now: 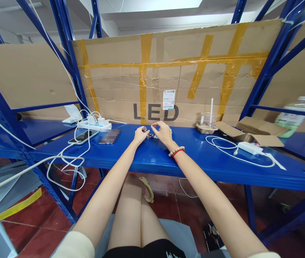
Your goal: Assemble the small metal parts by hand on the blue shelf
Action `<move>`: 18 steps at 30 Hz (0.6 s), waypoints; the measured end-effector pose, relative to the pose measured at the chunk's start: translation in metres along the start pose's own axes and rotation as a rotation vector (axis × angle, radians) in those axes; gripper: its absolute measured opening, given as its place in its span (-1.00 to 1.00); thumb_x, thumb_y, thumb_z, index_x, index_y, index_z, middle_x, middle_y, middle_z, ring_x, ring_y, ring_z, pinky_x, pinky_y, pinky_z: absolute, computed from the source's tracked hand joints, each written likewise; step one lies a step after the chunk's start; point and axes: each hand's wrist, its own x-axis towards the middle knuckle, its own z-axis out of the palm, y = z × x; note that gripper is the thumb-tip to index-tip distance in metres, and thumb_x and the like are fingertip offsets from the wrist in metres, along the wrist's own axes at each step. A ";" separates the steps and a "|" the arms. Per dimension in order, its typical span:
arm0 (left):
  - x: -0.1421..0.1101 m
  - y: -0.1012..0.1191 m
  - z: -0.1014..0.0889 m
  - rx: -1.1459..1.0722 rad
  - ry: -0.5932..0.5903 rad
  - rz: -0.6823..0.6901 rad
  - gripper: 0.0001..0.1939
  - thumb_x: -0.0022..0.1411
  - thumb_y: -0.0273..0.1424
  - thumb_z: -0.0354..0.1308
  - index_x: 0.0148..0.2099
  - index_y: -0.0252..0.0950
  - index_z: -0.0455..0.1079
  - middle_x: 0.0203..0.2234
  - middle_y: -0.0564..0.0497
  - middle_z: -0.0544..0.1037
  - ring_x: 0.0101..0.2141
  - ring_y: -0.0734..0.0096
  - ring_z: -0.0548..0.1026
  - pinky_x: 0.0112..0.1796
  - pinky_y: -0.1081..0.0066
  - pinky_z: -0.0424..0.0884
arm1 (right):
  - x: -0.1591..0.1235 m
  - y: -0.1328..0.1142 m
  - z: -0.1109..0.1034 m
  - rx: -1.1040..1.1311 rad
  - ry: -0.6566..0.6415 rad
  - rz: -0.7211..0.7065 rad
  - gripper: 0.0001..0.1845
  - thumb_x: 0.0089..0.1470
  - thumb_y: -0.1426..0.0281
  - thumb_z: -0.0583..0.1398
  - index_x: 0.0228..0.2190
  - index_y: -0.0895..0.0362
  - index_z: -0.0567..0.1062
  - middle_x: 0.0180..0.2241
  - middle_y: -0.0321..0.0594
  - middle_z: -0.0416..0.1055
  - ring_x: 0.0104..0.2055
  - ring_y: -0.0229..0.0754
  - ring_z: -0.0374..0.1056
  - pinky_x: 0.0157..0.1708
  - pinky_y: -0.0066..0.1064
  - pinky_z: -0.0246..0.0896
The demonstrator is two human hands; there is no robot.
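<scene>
Mid-frame on the blue tabletop (184,154), the left hand (140,135) seems to pinch a small dark item (144,129); the right hand (163,133) curls narrowly, contents unclear, beside shiny pieces (150,136). Fine fingerwork appears underway, calling for steady fingertips; LED-marked cardboard (114,89) stands behind.

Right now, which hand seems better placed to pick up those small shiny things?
Probably the right hand: both are near the small shiny things, but the left hand seems to pinch a small dark item, while the right holds nothing clearly visible.

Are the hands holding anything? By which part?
The left hand seems to hold a small dark item, its gripped part unclear. Whether the right hand holds anything cannot be told.
</scene>
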 end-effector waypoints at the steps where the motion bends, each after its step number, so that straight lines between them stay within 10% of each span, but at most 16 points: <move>1: -0.001 0.001 -0.001 0.035 -0.014 0.010 -0.69 -0.05 -0.43 0.13 -0.64 -0.28 0.02 -0.69 0.16 0.19 -0.55 0.55 0.20 -0.41 0.51 0.17 | 0.000 -0.001 0.000 0.002 -0.012 -0.015 -0.80 0.08 0.35 0.08 -0.33 0.13 0.48 -0.28 -0.21 0.44 -0.30 -0.22 0.33 -0.32 -0.44 0.18; 18: 0.001 -0.009 0.004 0.165 -0.133 0.034 -0.92 -0.05 -0.47 0.08 -0.56 -0.29 0.31 -0.55 0.00 0.47 -0.38 0.33 0.41 -0.30 0.42 0.30 | -0.003 -0.003 0.005 0.024 -0.133 -0.114 -0.89 -0.07 0.41 0.14 -0.49 0.11 0.50 -0.33 -0.27 0.44 -0.32 -0.25 0.34 -0.35 -0.47 0.17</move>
